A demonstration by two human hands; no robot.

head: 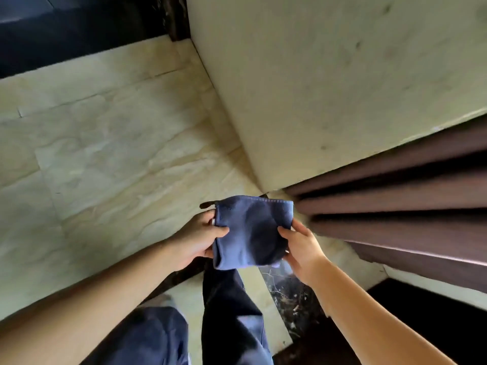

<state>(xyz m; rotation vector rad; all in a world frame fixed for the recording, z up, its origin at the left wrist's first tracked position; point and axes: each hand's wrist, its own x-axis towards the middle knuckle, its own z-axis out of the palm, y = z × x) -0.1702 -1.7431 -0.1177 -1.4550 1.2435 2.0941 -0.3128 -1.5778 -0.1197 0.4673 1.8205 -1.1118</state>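
Observation:
A folded blue cloth [250, 227] is held in front of me, above the floor, between both hands. My left hand [197, 238] grips its left edge, thumb on top and fingers underneath. My right hand [300, 246] grips the right edge the same way, thumb pressing the top face. The cloth sags a little in the middle, with a darker patch near its lower right.
A cream wall [329, 88] rises ahead on the right, meeting the beige marble floor [105, 154]. Brown pleated curtains [408, 201] hang at right. My legs in dark trousers [232, 317] show below. A dark threshold strip [287, 293] lies by my feet.

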